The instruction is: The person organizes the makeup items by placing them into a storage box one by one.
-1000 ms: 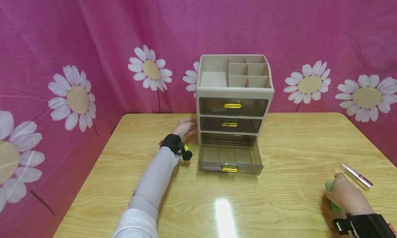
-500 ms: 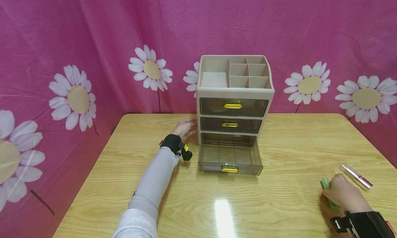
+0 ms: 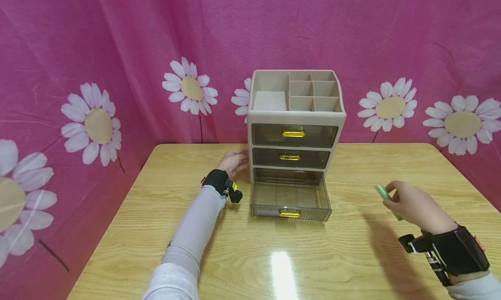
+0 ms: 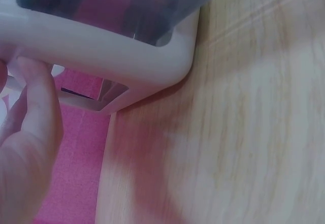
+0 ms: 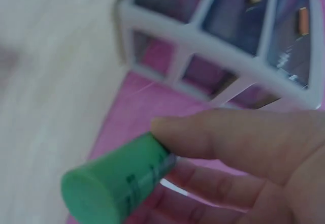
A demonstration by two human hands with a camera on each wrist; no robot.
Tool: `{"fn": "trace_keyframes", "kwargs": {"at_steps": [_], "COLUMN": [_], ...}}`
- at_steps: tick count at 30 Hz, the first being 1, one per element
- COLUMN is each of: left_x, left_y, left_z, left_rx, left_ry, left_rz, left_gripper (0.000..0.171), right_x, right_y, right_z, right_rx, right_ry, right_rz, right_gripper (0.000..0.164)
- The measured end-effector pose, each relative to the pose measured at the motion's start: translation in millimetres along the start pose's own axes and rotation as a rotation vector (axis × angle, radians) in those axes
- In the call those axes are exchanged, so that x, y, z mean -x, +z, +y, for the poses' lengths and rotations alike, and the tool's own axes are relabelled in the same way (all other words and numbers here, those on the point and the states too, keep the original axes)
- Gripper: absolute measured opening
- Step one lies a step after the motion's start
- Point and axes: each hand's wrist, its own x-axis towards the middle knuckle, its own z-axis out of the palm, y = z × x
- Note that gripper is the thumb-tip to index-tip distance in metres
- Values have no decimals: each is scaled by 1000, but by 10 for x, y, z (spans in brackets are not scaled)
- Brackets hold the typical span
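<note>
A beige desktop organizer [image 3: 296, 117] stands at the back of the table, its clear bottom drawer [image 3: 290, 195] pulled out. My left hand [image 3: 234, 161] rests against the organizer's left side. In the left wrist view, the thumb [image 4: 40, 92] touches the pale side frame [image 4: 96, 49]; the other fingers are mostly out of sight. Right of the drawer, my right hand [image 3: 416, 206] holds a green tube [image 3: 382, 192] above the table. The right wrist view shows dark print on the green tube [image 5: 119, 183], pinched between thumb and fingers.
Two upper drawers [image 3: 291, 158] with gold handles are pushed in. Open compartments [image 3: 313, 91] top the organizer. The wooden table [image 3: 332, 265] ends at a pink curtain [image 3: 297, 26] with daisies.
My right hand has lifted the green tube from the table's right side and moved it left and farther back. The pinkish metallic tube beside it is now hidden. My left hand stays put.
</note>
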Motion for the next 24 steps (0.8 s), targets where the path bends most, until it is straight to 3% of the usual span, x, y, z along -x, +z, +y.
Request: {"fn": "trace_keyframes", "kwargs": {"at_steps": [2,5,8,9,12,16,20,22,24], "left_x": [272,1188,1914,2099,2357,2402,2210,1834,1255], "left_y": [190,846,1385,1525,1703,1717,1606,1331,901], "left_z": [194,840,1361,1496,1687,1702,1557,1292,890], "left_rx": [-29,-106,-172,-186,-193,-187,-167,-150,-117], "left_ry": [0,-35,-66,-82,-97,-88,-72,-60,-41], "left_rz": [19,87,132,147,151,148,162,152,119], "left_gripper": [42,39,40,41,42,41,40,39,38], "right_x": [-69,-173,-261,-288,-363,-476,-597,-658,-718], "right_y": [-50,-118,-159,-168,-177,-152,-95,-61,-23], "right_z": [-130,-336,-553,-628,-844,-1114,-1318,-1401,-1473], "right_rx": [6,20,50,62,100,149,180,197,207], "right_ry": [-57,-132,-198,-222,-284,-357,-414,-437,-466], "right_rz": [10,11,10,15,16,-5,-43,-59,-79], "right_gripper": [30,29,27,26,23,18,13,11,9]}}
